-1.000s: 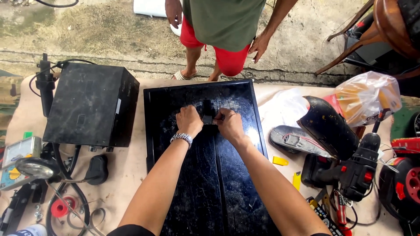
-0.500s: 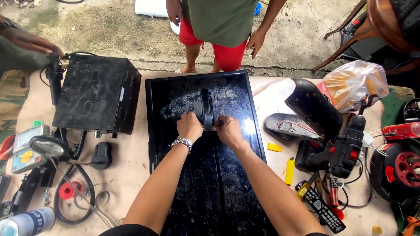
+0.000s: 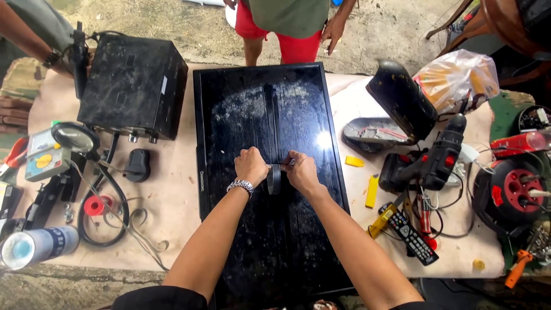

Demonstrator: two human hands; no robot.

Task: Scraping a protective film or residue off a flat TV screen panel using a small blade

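- Black tape roll [image 3: 274,178] stands on edge on the flat screen [image 3: 241,103], about midway down the panel, between the two hands.
- Left hand [image 3: 251,166] is curled into a loose fist, knuckles up, gripping the roll's left side; a metal bracelet [image 3: 240,186] circles the wrist.
- Right hand [image 3: 301,172] is bent at the wrist with fingers closed against the roll's right side, pinching at the tape's edge.
- Both forearms reach up from the lower edge and converge on the roll.
- One strip of black tape [image 3: 270,115] runs from the roll straight up the screen toward its far edge.
- One screen lies flat on the table [image 3: 172,201], its surface dusty with a bright glare spot to the right of the hands.
- One black box [image 3: 133,86] sits left of the screen, with one magnifier [image 3: 76,138] and one red spool [image 3: 94,205] below it.
- One drill [image 3: 430,163], one remote [image 3: 408,229] and one plastic bag [image 3: 459,77] lie to the right.
- One person in red shorts [image 3: 281,40] stands at the table's far side; another person's arm [image 3: 28,37] shows at the upper left.
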